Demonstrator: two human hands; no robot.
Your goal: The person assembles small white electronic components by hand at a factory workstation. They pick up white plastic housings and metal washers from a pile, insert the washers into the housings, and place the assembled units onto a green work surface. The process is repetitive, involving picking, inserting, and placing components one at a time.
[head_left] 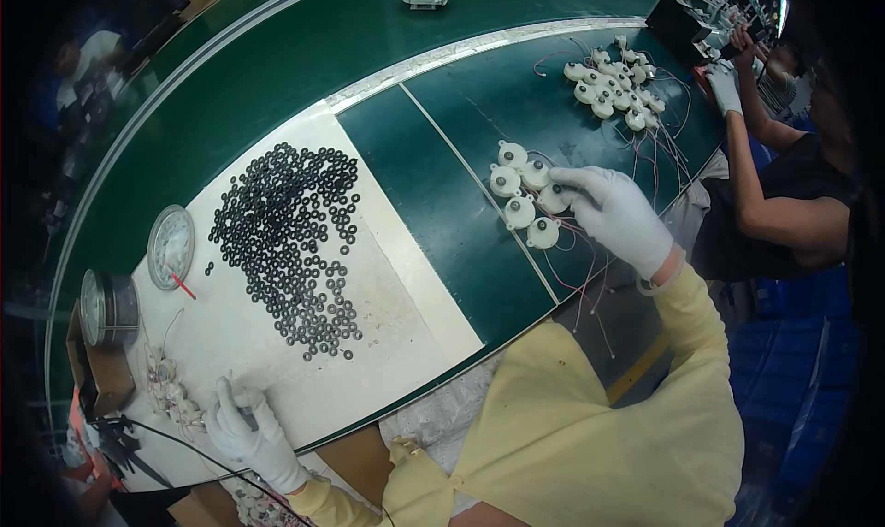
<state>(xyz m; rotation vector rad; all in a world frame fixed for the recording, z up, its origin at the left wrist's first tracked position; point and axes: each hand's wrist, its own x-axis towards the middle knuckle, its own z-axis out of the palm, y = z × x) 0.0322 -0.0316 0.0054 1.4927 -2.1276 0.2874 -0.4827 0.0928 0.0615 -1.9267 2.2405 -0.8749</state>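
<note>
Right hand [616,215] touches white motors [521,193]; left hand [247,427] perhaps grips a tool

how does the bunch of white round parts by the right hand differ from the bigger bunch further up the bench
The near cluster holds about six white round parts set side by side; the far cluster holds many more, heaped tightly. The right hand, in a white glove, touches the near cluster with its fingers; no hand touches the far cluster. Both lie on the green mat, and both trail thin red and pale wires.
</note>
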